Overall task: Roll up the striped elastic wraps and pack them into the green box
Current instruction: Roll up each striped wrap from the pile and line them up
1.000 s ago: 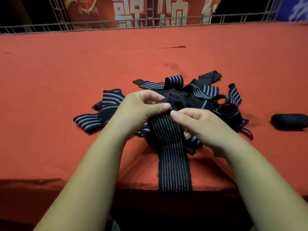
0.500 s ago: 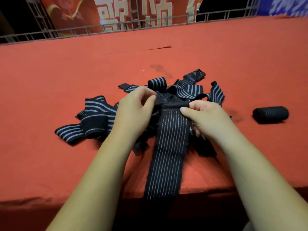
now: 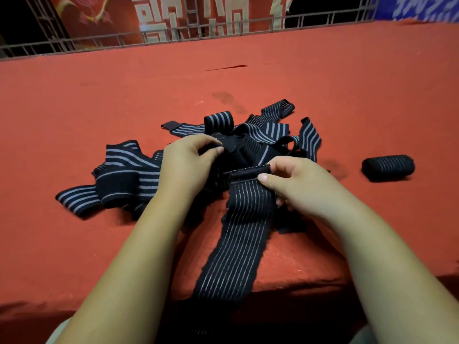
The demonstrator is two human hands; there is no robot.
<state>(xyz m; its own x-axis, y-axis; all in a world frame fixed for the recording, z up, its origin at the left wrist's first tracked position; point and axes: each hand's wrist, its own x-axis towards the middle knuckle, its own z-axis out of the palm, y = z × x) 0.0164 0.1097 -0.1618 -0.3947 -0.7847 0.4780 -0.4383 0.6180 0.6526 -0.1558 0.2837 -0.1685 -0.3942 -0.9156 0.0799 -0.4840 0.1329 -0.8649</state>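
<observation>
A tangled pile of black elastic wraps with grey stripes (image 3: 260, 135) lies in the middle of the red table (image 3: 99, 95). One long wrap (image 3: 238, 239) runs from the pile toward me and hangs over the near edge. My right hand (image 3: 295, 184) pinches its folded top end between thumb and fingers. My left hand (image 3: 188, 162) grips dark wrap fabric at the pile's near side with curled fingers. A finished rolled wrap (image 3: 387, 168) lies alone to the right. No green box is in view.
The table's near edge (image 3: 62, 309) runs just below my forearms. A metal railing (image 3: 173, 36) with red banners behind it borders the far side. A dark stain (image 3: 224, 96) marks the cloth beyond the pile.
My right hand has folded the long wrap's end over into a narrow first turn. My left hand has shifted off the strip to the pile beside it. The view has tilted slightly.
</observation>
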